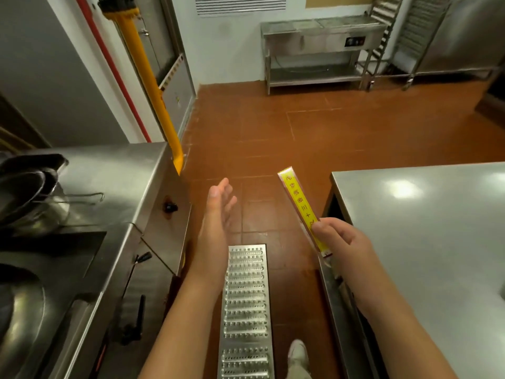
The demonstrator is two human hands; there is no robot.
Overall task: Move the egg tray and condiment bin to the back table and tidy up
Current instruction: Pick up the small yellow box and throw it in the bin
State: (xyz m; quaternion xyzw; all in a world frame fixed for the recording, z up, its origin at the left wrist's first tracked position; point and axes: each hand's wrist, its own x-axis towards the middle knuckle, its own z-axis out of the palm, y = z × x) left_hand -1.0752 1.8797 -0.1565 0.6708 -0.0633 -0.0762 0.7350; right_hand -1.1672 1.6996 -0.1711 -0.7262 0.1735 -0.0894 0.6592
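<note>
1. Right hand pinches the lower end of a flat yellow strip with red characters; the strip sticks up and away from the fingers, tilted left, over the floor beside the steel table's corner.
2. Left hand is empty, fingers spread loose, palm facing right, held over the red-brown tiled floor.
3. Steel table is at right, its visible top bare and shiny.
4. Steel cooking counter is at left, with stacked dark pans on top.
5. Perforated metal floor drain cover lies between both forearms.
6. Back steel table with lower shelf stands against the far wall.
7. Egg tray and condiment bin: not visible in this view.
8. Yellow pipe runs diagonally down the left wall.
</note>
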